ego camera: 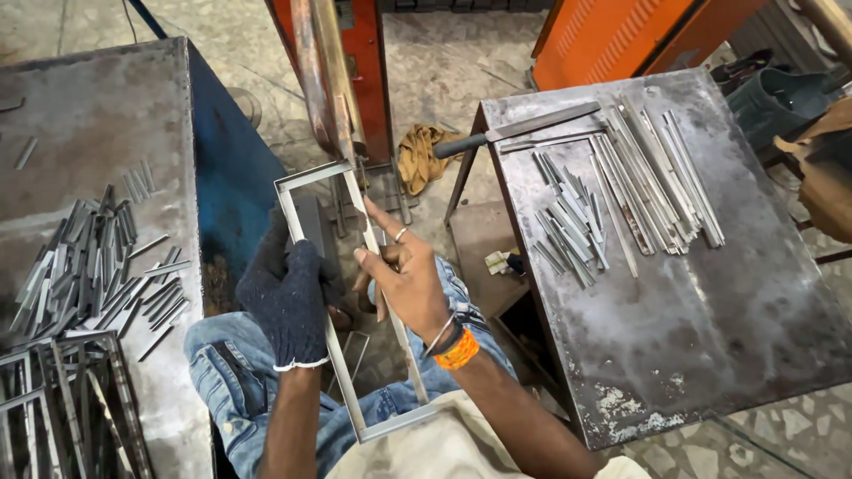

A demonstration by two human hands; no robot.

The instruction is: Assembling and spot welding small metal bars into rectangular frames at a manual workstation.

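Observation:
A thin rectangular metal frame (pixel 312 174) stands upright over my lap, its top edge under the arm of a red spot-welding machine (pixel 321 80). My left hand (pixel 288 297), in a dark knit glove, grips the frame's left bar. My bare right hand (pixel 406 282), with a ring and orange bracelets, holds the right bar, its index finger stretched up along the bar.
A steel table (pixel 710 319) on the right carries a metal file (pixel 519 130) and several cut metal strips (pixel 621 191). The left table (pixel 98 115) holds a heap of short strips (pixel 98 266) and stacked frames (pixel 62 399). A yellow rag (pixel 419 155) lies on the floor.

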